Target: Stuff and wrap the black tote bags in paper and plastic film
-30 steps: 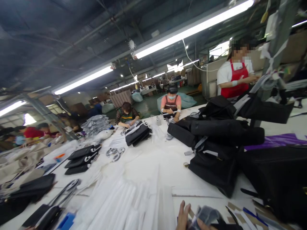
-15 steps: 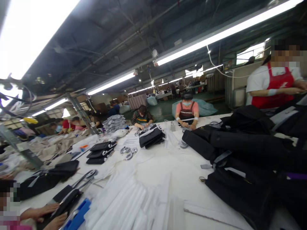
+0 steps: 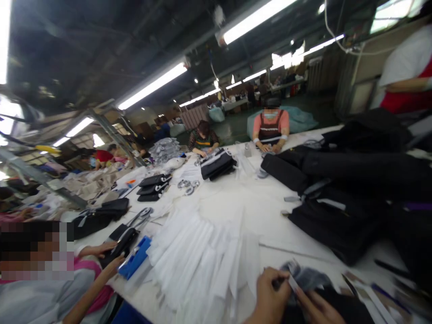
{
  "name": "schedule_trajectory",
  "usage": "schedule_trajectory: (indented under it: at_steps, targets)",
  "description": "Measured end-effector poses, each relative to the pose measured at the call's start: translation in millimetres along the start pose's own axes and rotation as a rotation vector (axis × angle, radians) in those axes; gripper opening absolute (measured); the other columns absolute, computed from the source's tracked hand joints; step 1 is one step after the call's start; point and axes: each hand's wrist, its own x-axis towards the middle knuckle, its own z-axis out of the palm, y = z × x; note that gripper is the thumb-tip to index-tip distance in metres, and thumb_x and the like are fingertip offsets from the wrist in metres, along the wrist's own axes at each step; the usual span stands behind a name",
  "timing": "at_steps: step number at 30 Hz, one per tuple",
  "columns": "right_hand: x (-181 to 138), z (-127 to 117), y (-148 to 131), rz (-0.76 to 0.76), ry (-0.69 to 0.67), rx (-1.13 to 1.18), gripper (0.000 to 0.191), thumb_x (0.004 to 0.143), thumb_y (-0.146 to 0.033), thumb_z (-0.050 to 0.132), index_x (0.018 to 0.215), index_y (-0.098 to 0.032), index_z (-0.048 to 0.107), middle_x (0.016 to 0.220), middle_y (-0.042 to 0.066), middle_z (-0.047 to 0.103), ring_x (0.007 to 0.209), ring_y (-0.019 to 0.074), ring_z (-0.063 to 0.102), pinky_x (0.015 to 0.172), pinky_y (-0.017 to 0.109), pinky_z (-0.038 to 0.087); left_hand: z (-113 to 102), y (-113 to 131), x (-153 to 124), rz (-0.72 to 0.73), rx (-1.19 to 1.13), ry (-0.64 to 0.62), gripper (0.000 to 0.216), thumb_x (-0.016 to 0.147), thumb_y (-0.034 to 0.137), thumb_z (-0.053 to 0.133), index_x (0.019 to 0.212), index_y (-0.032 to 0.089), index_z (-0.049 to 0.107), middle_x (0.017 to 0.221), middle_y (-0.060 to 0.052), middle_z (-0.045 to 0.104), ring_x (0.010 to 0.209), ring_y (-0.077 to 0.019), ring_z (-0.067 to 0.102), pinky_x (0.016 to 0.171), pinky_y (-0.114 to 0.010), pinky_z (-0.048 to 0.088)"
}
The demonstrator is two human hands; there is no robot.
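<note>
At the bottom right, my left hand (image 3: 272, 292) is closed in a pinch on a small white strip (image 3: 292, 282). My right hand (image 3: 319, 308) comes in from the right, its fingertips closed on the other end of that strip. Crumpled grey material (image 3: 312, 275), blurred, lies just behind the fingers. Black fabric (image 3: 347, 307) shows beneath and beside my right hand.
White sheets (image 3: 192, 256) fan out on the table left of my hands. Black fabric goods (image 3: 344, 180) pile up at right. A co-worker (image 3: 43, 279) sits at left beside a blue object (image 3: 135, 258). Folded black pieces (image 3: 153, 186) lie farther back.
The view has tipped downward and swung left. Both my hands, out of sight before, now show at the bottom right with the white strip; more of the left co-worker is visible.
</note>
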Motion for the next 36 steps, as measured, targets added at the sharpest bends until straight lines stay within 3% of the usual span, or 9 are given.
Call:
schedule_trajectory:
  at_steps: [3,8,13,15,21,26,31,33,36]
  targets:
    - [-20.2,10.5,-7.8,-0.012,0.146,0.181,0.060,0.059,-0.064,0.077,0.099,-0.019,0.074,0.066,0.006,0.067,0.073,0.0279,0.065,0.058,0.035,0.053,-8.6,15.2,-8.1,0.057,-0.007,-0.042,0.029,0.084,0.041,0.061,0.093,0.017,0.076,0.089,-0.007,0.074,0.088,-0.0220,0.066,0.086,-0.036,0.052]
    - [-18.1,14.4,-20.1,-0.017,0.189,0.250,0.052,0.063,-0.058,0.080,0.094,-0.017,0.074,0.063,0.004,0.064,0.069,0.0214,0.061,0.055,0.028,0.048,-21.5,25.2,4.5,0.065,0.027,-0.166,0.031,0.087,0.041,0.060,0.101,0.017,0.075,0.098,-0.006,0.076,0.091,-0.0204,0.068,0.087,-0.034,0.054]
    - [-12.6,13.4,-8.7,-0.077,0.150,0.271,0.042,0.071,-0.050,0.078,0.101,-0.020,0.073,0.098,0.007,0.072,0.089,0.0217,0.064,0.073,0.029,0.051,-23.6,21.2,10.5,0.156,0.117,-0.148,0.024,0.088,0.035,0.061,0.094,0.017,0.075,0.089,-0.005,0.076,0.082,-0.0182,0.070,0.078,-0.030,0.056]
    - [-9.7,14.4,-5.2,-0.087,0.147,0.288,0.041,0.073,-0.048,0.078,0.102,-0.021,0.072,0.102,0.007,0.072,0.092,0.0216,0.064,0.076,0.029,0.051,-21.7,18.5,10.3,0.189,0.164,-0.120,0.021,0.088,0.032,0.061,0.095,0.018,0.074,0.090,-0.004,0.076,0.083,-0.0184,0.071,0.079,-0.030,0.056]
    - [-6.1,18.7,-6.3,-0.054,0.171,0.358,0.044,0.067,-0.050,0.081,0.096,-0.018,0.071,0.097,0.008,0.072,0.091,0.0242,0.065,0.076,0.032,0.053,-15.1,8.8,-3.9,0.389,0.390,-0.080,0.025,0.094,0.024,0.052,0.112,0.024,0.070,0.111,-0.005,0.073,0.102,-0.0205,0.069,0.095,-0.037,0.055]
    - [-10.0,18.7,-13.6,-0.101,0.083,0.492,0.038,0.074,-0.047,0.078,0.097,-0.017,0.070,0.100,0.009,0.071,0.094,0.0233,0.065,0.085,0.034,0.051,-11.2,2.2,-15.8,0.477,0.494,-0.116,0.043,0.096,0.019,0.044,0.137,0.024,0.053,0.143,-0.009,0.053,0.130,-0.0235,0.053,0.107,-0.042,0.048]
    - [-9.3,18.3,-8.5,-0.135,0.069,0.523,0.039,0.074,-0.046,0.079,0.099,-0.017,0.071,0.098,0.007,0.072,0.093,0.0221,0.065,0.086,0.035,0.051,-15.2,1.3,-11.7,0.419,0.347,-0.145,0.034,0.095,0.026,0.049,0.125,0.025,0.064,0.135,-0.009,0.060,0.124,-0.0248,0.058,0.106,-0.044,0.048]
    - [-8.2,17.5,-5.2,-0.127,0.108,0.504,0.042,0.070,-0.048,0.081,0.097,-0.016,0.072,0.093,0.006,0.072,0.087,0.0210,0.065,0.082,0.034,0.051,-19.0,2.3,-5.8,0.293,0.211,-0.154,0.028,0.092,0.034,0.055,0.114,0.023,0.070,0.125,-0.009,0.067,0.117,-0.0251,0.063,0.104,-0.043,0.049]
    - [-6.3,16.0,-3.9,-0.139,0.131,0.483,0.043,0.069,-0.048,0.081,0.096,-0.016,0.073,0.088,0.005,0.071,0.079,0.0181,0.063,0.075,0.031,0.050,-24.0,3.8,7.8,0.070,0.062,-0.215,0.042,0.085,0.044,0.064,0.119,0.021,0.065,0.116,-0.010,0.071,0.109,-0.0251,0.067,0.099,-0.041,0.052]
